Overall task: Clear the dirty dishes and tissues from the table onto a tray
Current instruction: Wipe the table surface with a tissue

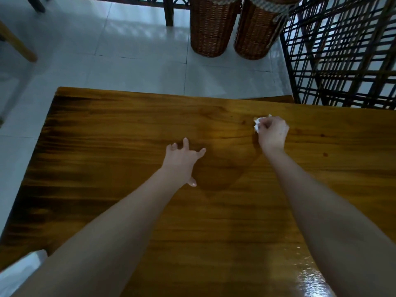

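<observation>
My right hand (273,132) is curled round a crumpled white tissue (257,123) at the right middle of the glossy wooden table (107,146); only scraps of the tissue show past the fingers. My left hand (182,159) hovers over the table's centre with its fingers spread and nothing in it. No dishes and no tray are in view.
Two tall wicker baskets (212,26) (255,31) stand on the white tiled floor beyond the table's far edge. A dark lattice screen (342,52) rises at the right. A wooden chair leg (19,46) is at far left, and something white (21,271) shows at the bottom left corner.
</observation>
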A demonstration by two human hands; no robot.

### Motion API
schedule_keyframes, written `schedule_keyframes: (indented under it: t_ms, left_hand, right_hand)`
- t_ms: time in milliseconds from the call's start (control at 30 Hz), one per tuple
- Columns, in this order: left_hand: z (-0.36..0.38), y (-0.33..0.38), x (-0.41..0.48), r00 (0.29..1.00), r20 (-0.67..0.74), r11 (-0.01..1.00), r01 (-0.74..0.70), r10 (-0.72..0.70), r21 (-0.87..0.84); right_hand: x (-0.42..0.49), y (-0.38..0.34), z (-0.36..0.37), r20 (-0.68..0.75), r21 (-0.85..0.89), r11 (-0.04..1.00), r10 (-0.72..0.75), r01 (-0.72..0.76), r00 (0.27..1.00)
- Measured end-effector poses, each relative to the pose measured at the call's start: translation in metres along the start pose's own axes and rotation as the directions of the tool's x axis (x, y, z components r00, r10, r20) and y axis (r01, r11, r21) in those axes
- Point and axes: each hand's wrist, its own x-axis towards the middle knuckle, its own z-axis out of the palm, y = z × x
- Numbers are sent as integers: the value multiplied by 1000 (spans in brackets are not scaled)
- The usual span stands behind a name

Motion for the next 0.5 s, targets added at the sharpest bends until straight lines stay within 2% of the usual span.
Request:
schedule_keyframes:
  t_ms: [100,233,367,433,500]
  left_hand:
    - [1,-1,4,1000,10,1000,6,-6,-10]
    - [0,1,7,1000,19,1000,19,-19,19]
    - [5,0,8,1000,-11,1000,21,-21,23]
    - [5,0,9,1000,-13,999,24,-24,23]
    - [5,-1,10,1000,-6,1000,24,-24,20]
  right_hand:
    - [-2,-18,12,1,36,999,-28,28,1000]
    - [-24,-43,30,124,98,980,-187,176,974]
    - [-30,-38,24,230,81,953,-302,291,925]
    - [-27,-25,14,224,47,955,-297,294,928]
    - [-21,-7,3,159,11,970,-242,243,957]
